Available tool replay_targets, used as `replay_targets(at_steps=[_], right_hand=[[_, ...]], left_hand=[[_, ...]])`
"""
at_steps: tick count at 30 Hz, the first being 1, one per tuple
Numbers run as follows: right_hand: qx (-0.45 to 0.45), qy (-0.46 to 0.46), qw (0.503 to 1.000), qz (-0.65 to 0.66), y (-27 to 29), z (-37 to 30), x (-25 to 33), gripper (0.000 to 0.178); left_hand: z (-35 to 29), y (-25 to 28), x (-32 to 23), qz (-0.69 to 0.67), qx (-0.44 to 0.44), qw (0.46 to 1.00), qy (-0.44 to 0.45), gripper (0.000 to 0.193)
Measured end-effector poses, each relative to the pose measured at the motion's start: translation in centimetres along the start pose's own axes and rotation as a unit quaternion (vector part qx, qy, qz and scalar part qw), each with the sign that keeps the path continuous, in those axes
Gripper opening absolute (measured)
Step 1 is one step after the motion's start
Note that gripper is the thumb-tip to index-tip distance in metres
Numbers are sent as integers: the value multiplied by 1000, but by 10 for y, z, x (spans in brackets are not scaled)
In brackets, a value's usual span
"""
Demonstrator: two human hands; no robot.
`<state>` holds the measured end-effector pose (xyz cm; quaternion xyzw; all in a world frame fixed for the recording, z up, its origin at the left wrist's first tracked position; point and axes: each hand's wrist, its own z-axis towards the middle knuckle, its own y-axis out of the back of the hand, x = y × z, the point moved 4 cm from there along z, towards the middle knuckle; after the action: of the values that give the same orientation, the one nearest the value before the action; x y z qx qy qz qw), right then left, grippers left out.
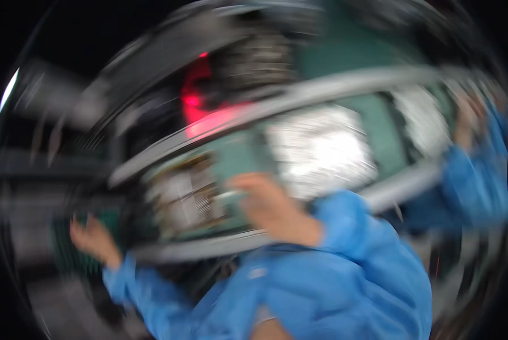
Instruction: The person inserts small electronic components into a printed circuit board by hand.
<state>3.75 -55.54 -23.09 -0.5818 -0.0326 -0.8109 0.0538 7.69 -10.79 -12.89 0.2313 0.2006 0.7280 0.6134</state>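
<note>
Motion smears the whole view. My left hand [95,241] is out at the far left, its fingers apart with nothing visible in them, near a dark green ribbed thing [67,258]. Over the green belt my right hand [273,207] points leftward; blur hides how its fingers are set and whether they hold anything. Just left of it lies a brownish, frame-like item [180,198] with whitish and metallic parts. To the right of that hand, a bright silvery, crinkled sheet or package [322,150] rests on the belt.
Pale rails [344,85] edge the belt [381,133]. Another silvery item [424,122] lies farther right, close to a co-worker's hand [469,116] and blue sleeve [475,175]. A red light [193,101] glows behind the far rail, among dark equipment.
</note>
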Motion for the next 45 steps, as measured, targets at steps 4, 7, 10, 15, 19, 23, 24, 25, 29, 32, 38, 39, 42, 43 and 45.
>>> replay_targets(at_steps=[4, 7, 10, 15, 19, 23, 24, 25, 29, 32, 38, 39, 42, 43, 45], right_hand=[[-48, -130, 990, 39, 33, -14, 9, 26], [-55, -77, 995, 34, 45, -8, 3, 23], [-11, -74, 996, 53, 37, 5, 7, 21], [38, -101, 991, 75, 25, 10, 9, 14], [49, -83, 992, 82, 29, 10, 3, 12], [56, -86, 991, 81, 30, 5, 3, 11], [53, -86, 991, 82, 30, 5, 4, 11], [50, -87, 992, 83, 32, 3, 5, 10], [17, -112, 992, 48, 39, -1, -1, 10], [45, -139, 987, 67, 36, 0, 3, 11], [96, -128, 986, 36, 17, 8, 1, 42], [103, -124, 986, 49, 12, 11, 2, 51], [144, -201, 959, 141, -8, 9, -7, 63], [145, -238, 946, 167, -17, 7, -10, 67], [151, -252, 940, 175, -29, 7, -19, 68]], left_hand=[[27, 9, 60, 266, -35, 963, 32, 52], [40, 31, 90, 274, -57, 958, 52, 58], [42, 60, 114, 327, -38, 943, 38, 51], [55, 67, 127, 401, 42, 912, 71, 44], [62, 62, 135, 348, 36, 934, 73, 33], [58, 79, 127, 286, 22, 958, -7, 21], [55, 87, 117, 285, -1, 956, -70, 18], [50, 94, 106, 281, -25, 950, -133, 15], [40, 114, 15, 186, -87, 965, -164, 11], [33, 173, -52, 181, -155, 963, -127, 9], [-9, 110, -99, -362, -34, 874, 323, 19], [-19, 86, -109, -437, 68, 826, 350, 20], [-68, 17, -127, -532, 203, 684, 455, 23], [-88, -3, -124, -555, 213, 645, 480, 25], [-107, -23, -130, -575, 228, 600, 507, 26]])
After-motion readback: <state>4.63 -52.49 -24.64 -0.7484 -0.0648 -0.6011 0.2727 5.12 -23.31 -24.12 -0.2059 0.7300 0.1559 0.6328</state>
